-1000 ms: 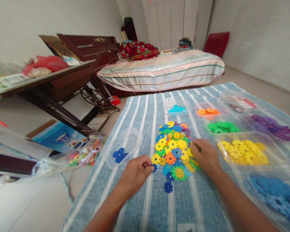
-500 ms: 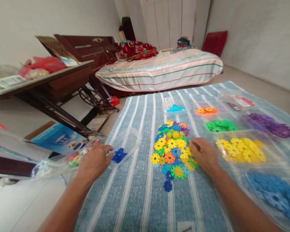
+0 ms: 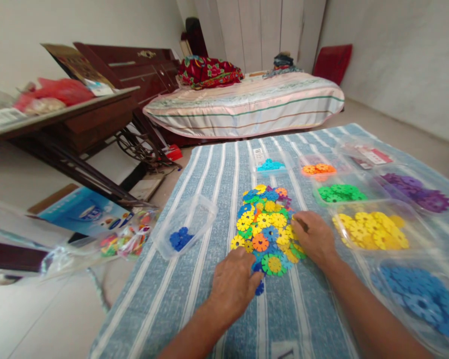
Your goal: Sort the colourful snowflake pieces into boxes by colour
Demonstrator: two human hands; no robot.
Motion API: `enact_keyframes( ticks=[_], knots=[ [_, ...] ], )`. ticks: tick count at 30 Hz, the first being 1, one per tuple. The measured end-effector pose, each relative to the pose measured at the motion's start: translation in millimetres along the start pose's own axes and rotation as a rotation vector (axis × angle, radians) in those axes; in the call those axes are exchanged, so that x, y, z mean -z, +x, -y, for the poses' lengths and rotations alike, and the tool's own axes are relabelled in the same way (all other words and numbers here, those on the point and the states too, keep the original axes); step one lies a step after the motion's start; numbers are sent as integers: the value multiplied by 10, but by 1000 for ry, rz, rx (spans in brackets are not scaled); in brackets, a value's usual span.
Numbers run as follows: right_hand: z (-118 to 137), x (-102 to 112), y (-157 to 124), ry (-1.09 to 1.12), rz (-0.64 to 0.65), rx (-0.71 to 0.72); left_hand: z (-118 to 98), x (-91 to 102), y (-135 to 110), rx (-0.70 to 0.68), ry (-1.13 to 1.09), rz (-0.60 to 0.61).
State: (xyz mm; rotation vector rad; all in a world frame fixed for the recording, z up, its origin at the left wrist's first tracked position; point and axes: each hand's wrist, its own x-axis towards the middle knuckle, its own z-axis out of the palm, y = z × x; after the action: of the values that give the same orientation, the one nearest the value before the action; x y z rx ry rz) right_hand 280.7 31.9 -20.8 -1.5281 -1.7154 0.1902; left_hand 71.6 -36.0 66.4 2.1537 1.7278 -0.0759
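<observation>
A pile of flat, flower-shaped plastic discs [image 3: 266,224] in mixed colours lies on a blue striped cloth [image 3: 217,179]. My left hand [image 3: 234,286] is at the near edge of the pile. Its fingers are bent down and pressed together on a dark blue disc [image 3: 257,268]. Another dark blue disc [image 3: 260,288] lies loose just beside the fingertips. My right hand [image 3: 314,238] rests on the right edge of the pile with its fingers curled; what they pinch is hidden. A clear tub [image 3: 200,212] holding a few dark blue discs stands left of the pile.
Clear tubs of sorted discs stand to the right: yellow [image 3: 370,230], green [image 3: 340,192], orange [image 3: 318,168], cyan [image 3: 270,164], purple [image 3: 419,192], blue [image 3: 422,294]. A plastic bag [image 3: 123,242] lies off the cloth's left edge. A sewing table [image 3: 71,124] and a mattress [image 3: 247,104] lie beyond.
My left hand carried a dark blue disc to the clear tub on the left, then came back to the near edge of the pile. My right hand stayed at the pile's right edge.
</observation>
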Motion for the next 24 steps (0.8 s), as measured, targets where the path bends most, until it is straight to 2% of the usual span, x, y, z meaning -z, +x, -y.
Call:
enact_keyframes(
  ticks=[9,17,21,24],
  knots=[
    [6,11,11,3,20,2,-28,-59,36,5,-73,-25],
    [-9,-3,10,-5,11,0,194,-73,60,82,-495,-5],
    [-8,-5,5,4,5,-1,359,167,-14,121,-635,-57],
    [1,3,1,14,-5,-1,578,481,-65,172,-466,-210]
  ],
)
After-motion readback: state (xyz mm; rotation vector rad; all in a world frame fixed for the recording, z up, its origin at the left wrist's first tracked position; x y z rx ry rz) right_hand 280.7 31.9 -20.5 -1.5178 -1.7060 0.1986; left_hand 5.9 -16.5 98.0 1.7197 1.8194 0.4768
